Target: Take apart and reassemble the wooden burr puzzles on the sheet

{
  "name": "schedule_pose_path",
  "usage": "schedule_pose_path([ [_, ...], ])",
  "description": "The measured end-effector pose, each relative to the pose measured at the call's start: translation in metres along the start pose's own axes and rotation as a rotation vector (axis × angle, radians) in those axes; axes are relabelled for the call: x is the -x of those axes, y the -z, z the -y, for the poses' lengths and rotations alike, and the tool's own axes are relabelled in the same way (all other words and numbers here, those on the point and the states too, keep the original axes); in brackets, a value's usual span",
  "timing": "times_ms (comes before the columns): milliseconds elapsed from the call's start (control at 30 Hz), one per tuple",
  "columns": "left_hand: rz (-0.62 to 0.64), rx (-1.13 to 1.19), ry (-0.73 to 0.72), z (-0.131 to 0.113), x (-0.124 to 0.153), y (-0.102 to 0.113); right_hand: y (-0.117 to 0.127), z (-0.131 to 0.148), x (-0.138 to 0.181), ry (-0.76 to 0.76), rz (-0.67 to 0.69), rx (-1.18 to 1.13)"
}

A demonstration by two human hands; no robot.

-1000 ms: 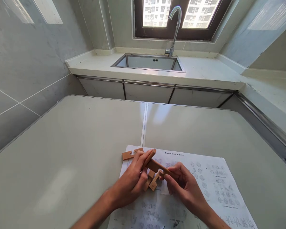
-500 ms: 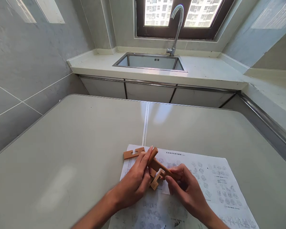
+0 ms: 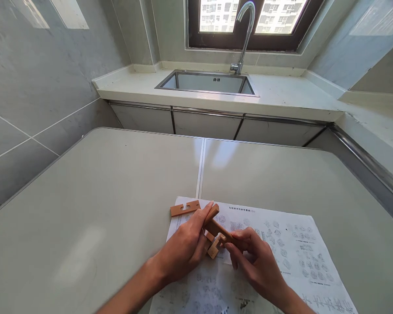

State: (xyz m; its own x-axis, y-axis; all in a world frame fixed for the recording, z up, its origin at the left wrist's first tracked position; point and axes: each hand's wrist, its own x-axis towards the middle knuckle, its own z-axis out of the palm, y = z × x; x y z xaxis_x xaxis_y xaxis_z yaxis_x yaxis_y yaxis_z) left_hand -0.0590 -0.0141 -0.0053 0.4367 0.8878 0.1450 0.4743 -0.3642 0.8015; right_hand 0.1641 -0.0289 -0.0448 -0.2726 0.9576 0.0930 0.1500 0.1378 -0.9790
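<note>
My left hand (image 3: 187, 247) is closed around several joined wooden puzzle pieces, with one bar (image 3: 212, 213) sticking up past its fingertips. My right hand (image 3: 253, 257) pinches the right end of a long wooden piece (image 3: 220, 230) between thumb and fingers. Below that piece, a notched wooden block (image 3: 215, 247) slants down, fitted against it. How the pieces join is partly hidden by my left fingers. Past my left hand, a loose notched wooden piece (image 3: 180, 209) lies on the top left corner of the printed sheet (image 3: 301, 244).
Small line drawings cover the sheet, which lies on a glossy pale table (image 3: 85, 196) with a seam (image 3: 201, 168). Beyond stands a counter (image 3: 281, 93) with a sink (image 3: 209, 83) and a chrome faucet (image 3: 245, 39) under a window. A tiled wall (image 3: 36, 87) rises at left.
The long piece's right end and my right hand have shifted slightly left, toward my left hand. The notched block sits a little closer against the long piece. The view has tilted very slightly.
</note>
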Motion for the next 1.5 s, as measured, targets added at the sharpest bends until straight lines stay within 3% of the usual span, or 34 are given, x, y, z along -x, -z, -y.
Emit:
schedule_pose_path([
  [267,-0.034,-0.012,-0.028,0.002,0.002,-0.006,-0.006,0.007,0.002,0.108,-0.049,0.051],
  [400,-0.015,-0.027,-0.010,0.002,0.005,-0.011,-0.008,0.003,0.008,0.071,-0.043,-0.009],
  [633,-0.006,-0.039,-0.153,0.004,0.004,-0.010,-0.010,-0.001,0.009,-0.031,-0.027,-0.156],
  [1167,0.041,0.007,-0.099,-0.001,0.005,-0.006,-0.020,0.008,0.015,-0.050,-0.149,-0.138],
  [1500,0.067,0.019,-0.107,-0.002,0.005,-0.001,-0.010,0.008,0.010,0.049,-0.088,-0.008],
])
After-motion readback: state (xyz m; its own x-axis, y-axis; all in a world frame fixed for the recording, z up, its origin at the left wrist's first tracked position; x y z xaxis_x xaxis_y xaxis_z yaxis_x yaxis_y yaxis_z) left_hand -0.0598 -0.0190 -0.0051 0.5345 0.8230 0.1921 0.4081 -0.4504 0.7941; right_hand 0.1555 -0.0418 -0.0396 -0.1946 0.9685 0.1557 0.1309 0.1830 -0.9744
